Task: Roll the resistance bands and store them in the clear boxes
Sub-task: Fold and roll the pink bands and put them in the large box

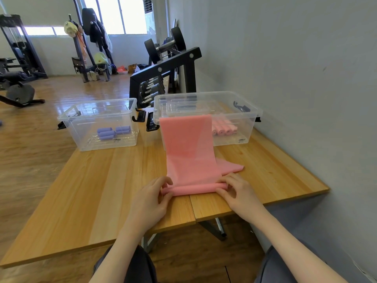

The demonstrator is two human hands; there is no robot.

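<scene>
Rolling step, just started: left hand (155,193) and right hand (234,189) each grip pinching pink band (188,148) roll ends on worktop (91,190). Next: roll forward evenly toward right box (253,117).

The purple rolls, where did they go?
In the head view, the purple rolls lie inside the left clear box on the table, left of the pink band.

The single head-worn wide-angle view looks forward and down from just above the near edge of the wooden table (85,193), close over the person's forearms, with the gym floor and windows receding behind.
</scene>
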